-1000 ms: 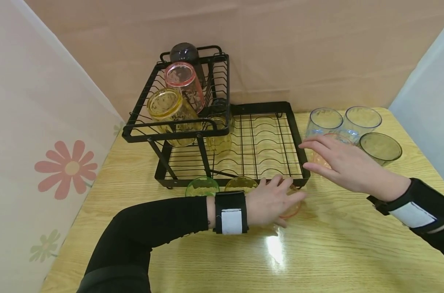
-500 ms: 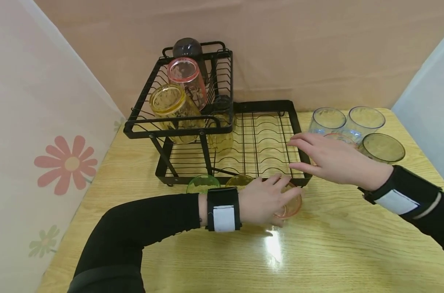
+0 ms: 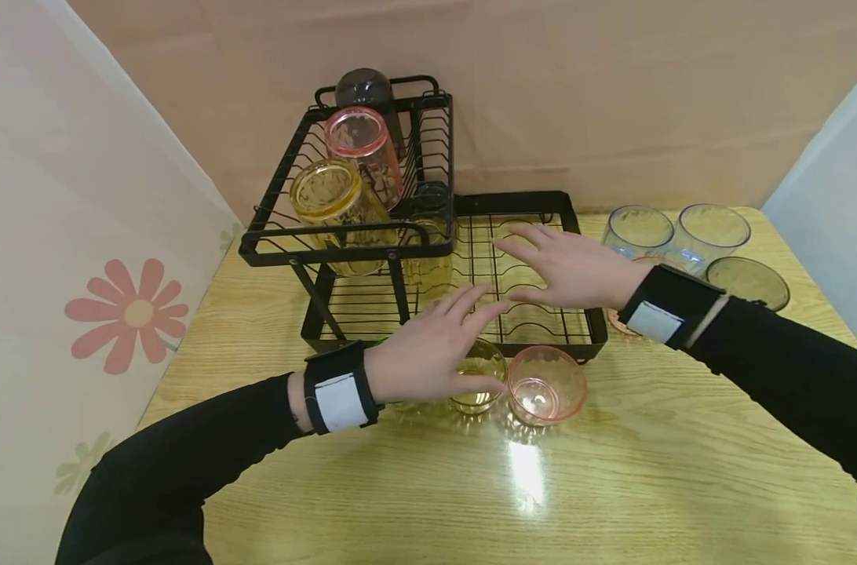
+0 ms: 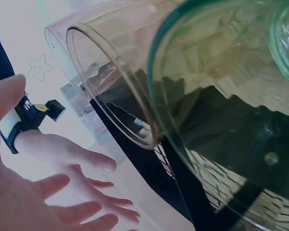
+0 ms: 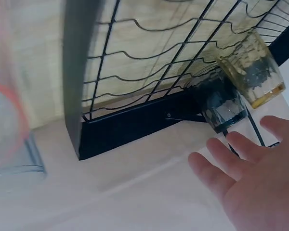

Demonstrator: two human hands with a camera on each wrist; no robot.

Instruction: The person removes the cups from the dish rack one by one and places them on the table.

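Observation:
My left hand (image 3: 428,349) hangs with spread fingers above a green glass (image 4: 153,91), which it mostly covers in the head view, and beside a yellow glass (image 3: 482,362). Right of these stands a pink glass (image 3: 547,384), upright on the table. My right hand (image 3: 573,267) hovers, fingers straight, over the lower tier of the black dish rack (image 3: 534,349). Neither hand holds anything. Upside down on the rack's lower tier are a yellow glass (image 5: 253,72) and a dark glass (image 5: 219,103), partly hidden in the head view by the upper tier.
The upper tier carries an upturned yellow glass (image 3: 326,192), a pink glass (image 3: 358,133) and a dark glass (image 3: 363,88). At the right stand two blue-rimmed glasses (image 3: 712,227) and a grey glass (image 3: 746,282); another pink glass (image 3: 622,322) is partly behind my right arm.
My left hand has moved left and up off the front pink glass, which now shows whole. My right hand has moved left from the right-hand glasses to over the rack.

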